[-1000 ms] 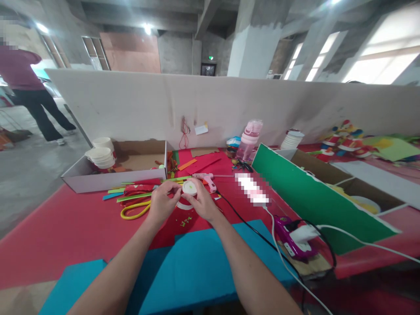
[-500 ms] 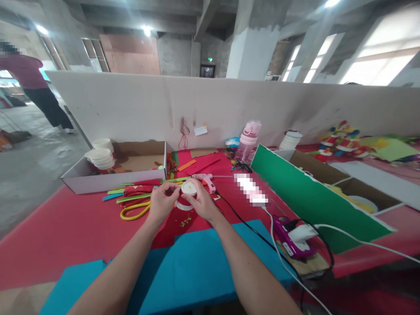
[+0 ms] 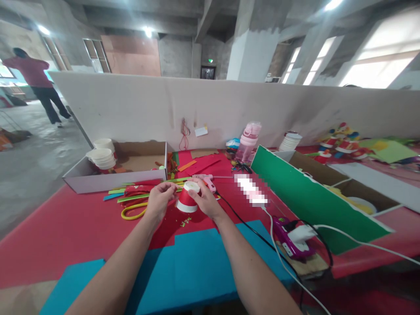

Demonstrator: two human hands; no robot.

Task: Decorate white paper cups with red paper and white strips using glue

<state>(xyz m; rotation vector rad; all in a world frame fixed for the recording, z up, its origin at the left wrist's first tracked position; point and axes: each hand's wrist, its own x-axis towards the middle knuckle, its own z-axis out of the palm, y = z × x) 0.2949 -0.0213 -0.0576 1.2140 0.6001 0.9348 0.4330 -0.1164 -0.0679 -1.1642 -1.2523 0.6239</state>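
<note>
A red-and-white paper cup [image 3: 188, 200] stands upside down, its white base facing up. My right hand [image 3: 206, 200] is closed around the cup's right side. Just left of the cup, my left hand [image 3: 161, 200] is held in a pinch, apart from it; whatever lies between its fingertips is too small to make out. Behind the cup lies a pink glue gun [image 3: 208, 181], partly hidden by my right hand. Small green paper scraps [image 3: 185, 222] are scattered in front of the cup. Yellow-handled scissors [image 3: 131, 211] rest beyond my left wrist.
An open box [image 3: 114, 180] with stacked white cups [image 3: 101, 158] is at the left. A green-sided box [image 3: 308, 197] stands right, near a purple power strip [image 3: 293, 240] with trailing cables. A pink bottle [image 3: 248, 142] stands by the partition. Blue sheets [image 3: 197, 262] cover the near edge.
My left hand has moved left, away from the cup. The cup has tilted so its red side shows, with my right hand still on it. A person in the background has shifted right.
</note>
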